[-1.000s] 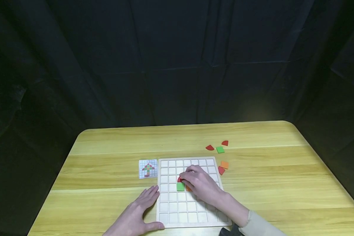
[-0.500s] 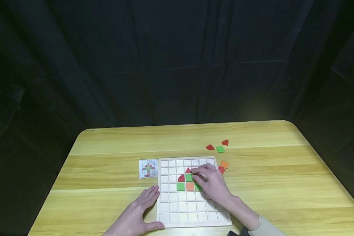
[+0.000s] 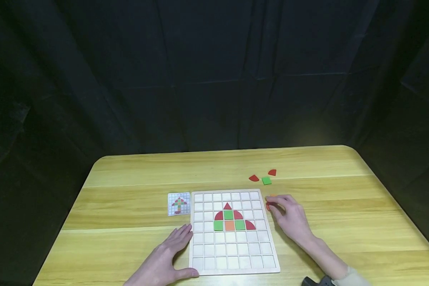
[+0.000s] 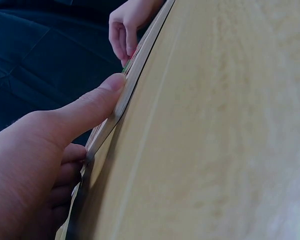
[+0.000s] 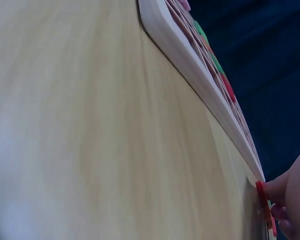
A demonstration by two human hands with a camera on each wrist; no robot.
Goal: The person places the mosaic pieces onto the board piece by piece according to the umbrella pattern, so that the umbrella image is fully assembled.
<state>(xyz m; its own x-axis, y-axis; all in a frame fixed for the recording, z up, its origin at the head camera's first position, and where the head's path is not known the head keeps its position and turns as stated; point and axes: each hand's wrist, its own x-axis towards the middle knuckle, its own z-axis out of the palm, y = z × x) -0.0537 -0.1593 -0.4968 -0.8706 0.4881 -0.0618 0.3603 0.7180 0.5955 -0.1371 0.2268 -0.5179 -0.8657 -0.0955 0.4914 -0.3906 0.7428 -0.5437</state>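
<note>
A white gridded board lies on the table in the head view. Set in its cells are a red triangle, green squares, an orange square and red quarter-circle tiles. My left hand rests at the board's lower left corner, fingers along its left edge and thumb at the corner. Beyond the right edge, my right hand pinches a red quarter-circle tile, seen tilted in the right wrist view. An orange square is mostly hidden behind those fingers.
A small printed card with a coloured arrow-like pattern lies left of the board. Behind the board's right corner are two loose red quarter-circle tiles and a green square. Dark cloth hangs behind the wooden table.
My right hand has left the board and moved right to the loose tiles, now pinching a red one. The tiles it covered on the board show. My left hand has stayed put.
</note>
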